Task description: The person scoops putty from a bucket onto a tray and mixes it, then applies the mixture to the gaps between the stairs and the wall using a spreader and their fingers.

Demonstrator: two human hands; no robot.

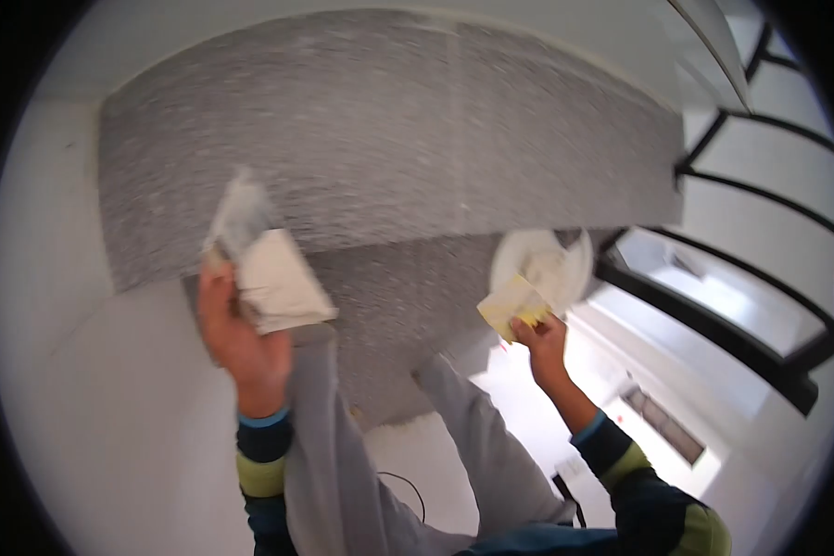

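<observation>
My left hand [246, 338] is closed on a cream, flat, four-sided piece [283, 283] smeared with pale material. A greyish-white flat blade-like piece [241, 218], blurred by motion, sticks up beside it from the same hand. My right hand [542, 343] pinches a thin yellowish square spreader [514, 306] by its lower corner. Right behind the spreader, a white shallow container [565, 264] with pale paste-like material stands on the grey step. Whether the spreader touches the container cannot be made out.
A grey speckled stone step [371, 139] spans the front, with a lower grey step [408, 296] by my legs [329, 435]. Black metal railing [713, 324] runs along the right, with a brightly lit lower floor [602, 371] beyond it. A white wall [46, 232] borders the left.
</observation>
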